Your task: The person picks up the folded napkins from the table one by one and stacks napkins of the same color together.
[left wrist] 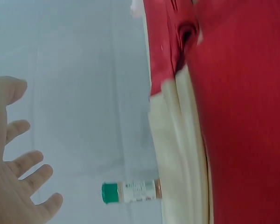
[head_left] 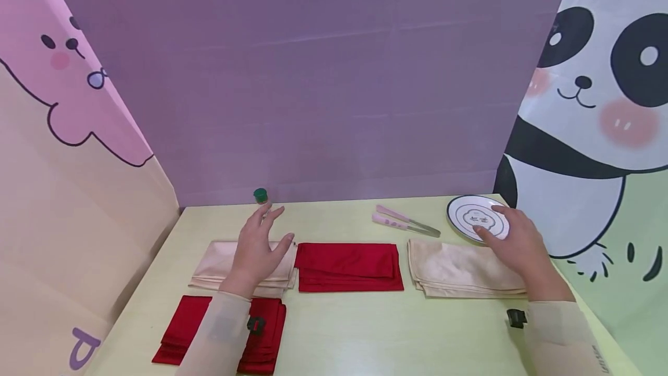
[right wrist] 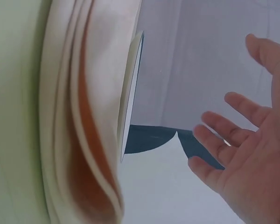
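My left hand (head_left: 256, 251) hovers with spread fingers over a folded beige cloth (head_left: 221, 254), and a small green-capped bottle (head_left: 260, 195) stands just beyond its fingertips. In the left wrist view that bottle (left wrist: 137, 191) shows a pale label, apart from the fingers. Over at the right, my right hand (head_left: 516, 242) is held above a second folded beige cloth (head_left: 454, 271), its thumb and fingers spread and overlapping a white plate (head_left: 459, 216) with dark rings. The right wrist view shows a gap between this hand (right wrist: 252, 135) and the plate (right wrist: 131, 93). Neither hand holds anything.
A folded red cloth (head_left: 349, 268) lies between the beige ones. Another red cloth (head_left: 268, 335) lies under the left forearm at the front left. Pink-handled tongs (head_left: 407, 222) rest toward the back, left of the plate. Printed curtains (head_left: 334, 86) enclose the table's back and sides.
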Available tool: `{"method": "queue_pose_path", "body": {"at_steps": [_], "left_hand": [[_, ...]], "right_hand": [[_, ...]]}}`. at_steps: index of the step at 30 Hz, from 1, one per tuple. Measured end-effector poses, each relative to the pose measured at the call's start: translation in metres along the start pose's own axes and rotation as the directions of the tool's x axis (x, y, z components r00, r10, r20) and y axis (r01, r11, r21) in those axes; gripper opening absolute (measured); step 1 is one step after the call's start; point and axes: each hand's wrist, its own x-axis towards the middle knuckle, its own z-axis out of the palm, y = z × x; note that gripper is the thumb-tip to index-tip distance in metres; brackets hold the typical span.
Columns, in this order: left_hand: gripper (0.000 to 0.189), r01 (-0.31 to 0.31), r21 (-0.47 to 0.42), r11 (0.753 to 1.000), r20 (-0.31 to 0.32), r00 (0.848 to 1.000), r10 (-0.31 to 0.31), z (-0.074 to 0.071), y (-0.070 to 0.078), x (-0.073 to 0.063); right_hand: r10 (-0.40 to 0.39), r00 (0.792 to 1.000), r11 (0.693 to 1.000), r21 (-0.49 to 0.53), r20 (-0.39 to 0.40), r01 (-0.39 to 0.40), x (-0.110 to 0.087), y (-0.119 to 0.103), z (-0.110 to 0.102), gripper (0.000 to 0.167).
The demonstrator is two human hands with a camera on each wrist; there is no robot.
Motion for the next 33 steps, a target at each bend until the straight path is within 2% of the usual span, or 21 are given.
{"method": "queue_pose_path", "body": {"at_steps": [5,8,12,17,24,27,33], "left_hand": [[0.06,0.018,-0.031,0.999,0.033,0.999,-0.017,0.012,0.013,0.002],[0.059,0.02,-0.046,0.999,0.052,0.998,-0.018,0.018,0.022,0.003],[0.058,0.001,-0.062,0.998,0.053,0.999,0.002,0.026,0.033,0.006],[0.056,0.007,-0.093,0.996,0.061,0.998,-0.001,0.036,0.046,0.007],[0.051,0.039,-0.173,0.984,0.144,0.989,-0.013,0.05,0.063,0.006],[0.051,0.056,-0.182,0.982,0.183,0.983,-0.022,0.056,0.069,0.006],[0.049,0.065,-0.183,0.981,0.212,0.977,-0.025,0.066,0.076,0.007]], "right_hand": [[-0.026,1.0,1.0,0.014,0.006,0.026,-0.002,0.009,-0.001,0.068],[-0.028,0.999,1.0,0.012,0.026,0.028,-0.004,0.011,-0.003,0.067],[-0.019,0.998,1.0,0.007,0.061,0.019,-0.005,0.013,-0.006,0.064],[-0.023,0.995,1.0,0.017,0.097,0.021,-0.006,0.018,-0.01,0.058],[0.027,0.987,1.0,-0.001,0.156,-0.027,-0.007,0.024,-0.011,0.062],[0.044,0.983,0.999,-0.026,0.18,-0.04,-0.008,0.026,-0.013,0.062],[0.09,0.969,0.995,-0.063,0.23,-0.078,-0.009,0.028,-0.017,0.065]]}}
